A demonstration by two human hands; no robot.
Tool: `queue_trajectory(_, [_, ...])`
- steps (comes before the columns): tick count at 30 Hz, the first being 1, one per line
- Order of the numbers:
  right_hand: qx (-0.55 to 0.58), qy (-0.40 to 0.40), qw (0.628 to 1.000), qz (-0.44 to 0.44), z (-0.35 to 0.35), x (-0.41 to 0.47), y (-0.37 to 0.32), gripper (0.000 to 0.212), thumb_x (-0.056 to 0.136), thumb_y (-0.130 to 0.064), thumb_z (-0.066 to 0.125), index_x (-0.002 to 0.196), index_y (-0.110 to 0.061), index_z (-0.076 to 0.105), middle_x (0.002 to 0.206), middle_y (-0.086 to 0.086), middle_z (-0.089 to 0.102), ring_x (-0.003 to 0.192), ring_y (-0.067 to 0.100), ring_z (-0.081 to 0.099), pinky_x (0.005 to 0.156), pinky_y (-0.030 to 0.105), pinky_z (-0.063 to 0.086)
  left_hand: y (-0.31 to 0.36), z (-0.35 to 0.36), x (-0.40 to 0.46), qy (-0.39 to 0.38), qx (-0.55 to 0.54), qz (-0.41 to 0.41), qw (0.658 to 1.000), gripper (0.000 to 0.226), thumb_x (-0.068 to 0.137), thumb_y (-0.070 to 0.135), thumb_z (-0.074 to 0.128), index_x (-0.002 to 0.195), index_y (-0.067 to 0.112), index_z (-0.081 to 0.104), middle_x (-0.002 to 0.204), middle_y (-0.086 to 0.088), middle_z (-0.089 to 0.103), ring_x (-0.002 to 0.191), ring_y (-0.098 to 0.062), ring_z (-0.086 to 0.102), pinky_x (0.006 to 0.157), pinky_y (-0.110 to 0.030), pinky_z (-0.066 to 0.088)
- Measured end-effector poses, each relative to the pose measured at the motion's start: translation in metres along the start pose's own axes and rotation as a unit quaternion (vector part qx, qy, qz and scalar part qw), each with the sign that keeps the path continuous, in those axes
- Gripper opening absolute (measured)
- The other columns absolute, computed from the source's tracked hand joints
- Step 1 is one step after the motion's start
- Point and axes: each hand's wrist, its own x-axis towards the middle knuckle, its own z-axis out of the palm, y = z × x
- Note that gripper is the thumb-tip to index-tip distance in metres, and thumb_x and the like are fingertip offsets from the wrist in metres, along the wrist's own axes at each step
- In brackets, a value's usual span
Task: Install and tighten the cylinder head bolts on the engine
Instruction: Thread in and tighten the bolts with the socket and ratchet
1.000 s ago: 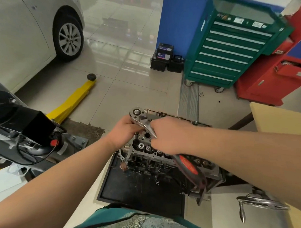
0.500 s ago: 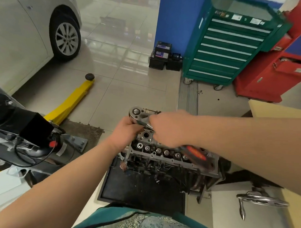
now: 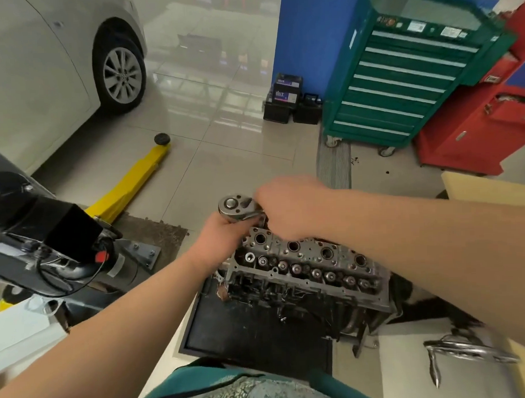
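The cylinder head (image 3: 305, 263) is grey, grimy metal with a row of round bores along its top and a line of valve springs below them. It sits on the engine (image 3: 303, 295) above a black mat (image 3: 254, 330) on the tiled floor. At its far left corner stands the chrome ratchet (image 3: 236, 208). The left hand (image 3: 227, 235) is wrapped around the tool beneath its head, and the right hand (image 3: 288, 208) is closed on its handle. A green tool cabinet (image 3: 406, 83) stands behind.

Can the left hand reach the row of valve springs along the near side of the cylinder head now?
Probably yes. The left hand grips under the ratchet head at the cylinder head's far-left corner; the valve springs lie uncovered beside it.
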Motion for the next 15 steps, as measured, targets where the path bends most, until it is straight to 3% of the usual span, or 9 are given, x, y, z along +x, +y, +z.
queue_trajectory(1, [-0.042, 0.025, 0.999, -0.024, -0.006, 0.008, 0.005, 0.013, 0.094, -0.016, 0.057, 0.105, -0.021, 0.062, 0.087, -0.004, 0.060, 0.084, 0.021, 0.061, 0.065, 0.038, 0.049, 0.001, 0.003, -0.002, -0.012, -0.002, -0.002, 1.000, 0.007, 0.101, 0.020, 0.069, 0.097, 0.021, 0.074, 0.086, 0.011, 0.073, 0.074, -0.006, 0.062, 0.070, -0.024, 0.051])
queue_trajectory(3, [-0.104, 0.061, 0.991, -0.060, -0.013, 0.017, 0.007, 0.015, 0.094, -0.016, 0.059, 0.107, -0.021, 0.065, 0.094, 0.000, 0.063, 0.093, 0.027, 0.061, 0.076, 0.041, 0.050, 0.004, 0.004, -0.003, -0.033, 0.038, -0.003, 0.999, 0.017, 0.098, 0.032, 0.072, 0.103, 0.016, 0.074, 0.088, 0.009, 0.073, 0.074, -0.005, 0.062, 0.072, -0.025, 0.051])
queue_trajectory(5, [-0.100, 0.063, 0.993, -0.019, -0.010, 0.013, -0.003, 0.005, 0.091, -0.016, 0.062, 0.092, -0.020, 0.064, 0.079, -0.001, 0.058, 0.072, 0.023, 0.057, 0.059, 0.035, 0.045, 0.007, -0.002, -0.001, -0.020, 0.040, -0.002, 0.999, 0.008, 0.098, 0.025, 0.072, 0.094, 0.019, 0.074, 0.080, 0.008, 0.072, 0.067, -0.007, 0.060, 0.065, -0.024, 0.051])
queue_trajectory(7, [-0.028, 0.023, 0.999, 0.020, 0.001, 0.002, -0.011, 0.013, 0.087, -0.014, 0.061, 0.076, -0.018, 0.057, 0.069, -0.002, 0.053, 0.058, 0.017, 0.050, 0.046, 0.028, 0.035, 0.007, -0.009, 0.002, -0.005, 0.031, 0.000, 0.999, 0.025, 0.095, 0.008, 0.070, 0.080, 0.027, 0.076, 0.078, 0.006, 0.074, 0.070, -0.007, 0.064, 0.068, -0.024, 0.053])
queue_trajectory(10, [0.080, -0.064, 0.995, 0.023, 0.008, -0.012, -0.010, 0.008, 0.085, -0.014, 0.056, 0.079, -0.015, 0.062, 0.067, 0.002, 0.058, 0.056, 0.015, 0.055, 0.042, 0.024, 0.035, 0.004, -0.006, 0.000, -0.005, 0.021, -0.030, 0.999, 0.020, 0.086, 0.001, 0.063, 0.070, 0.013, 0.068, 0.072, -0.014, 0.061, 0.067, -0.016, 0.051, 0.068, -0.035, 0.043])
queue_trajectory(13, [0.011, -0.015, 1.000, 0.000, -0.002, 0.000, 0.007, 0.011, 0.088, -0.012, 0.056, 0.093, -0.019, 0.063, 0.075, -0.005, 0.057, 0.068, 0.015, 0.057, 0.050, 0.028, 0.039, 0.006, 0.005, -0.004, -0.005, -0.034, -0.030, 0.999, 0.013, 0.100, 0.011, 0.064, 0.104, 0.014, 0.077, 0.091, 0.000, 0.076, 0.077, -0.009, 0.061, 0.072, -0.023, 0.049])
queue_trajectory(15, [-0.037, 0.040, 0.998, -0.042, -0.010, 0.012, 0.016, 0.020, 0.091, -0.009, 0.056, 0.104, -0.022, 0.063, 0.085, -0.006, 0.058, 0.084, 0.021, 0.059, 0.063, 0.036, 0.045, 0.007, 0.006, -0.005, -0.020, -0.009, -0.017, 1.000, 0.015, 0.101, 0.027, 0.068, 0.112, 0.019, 0.076, 0.100, 0.001, 0.078, 0.085, -0.003, 0.066, 0.077, -0.016, 0.051])
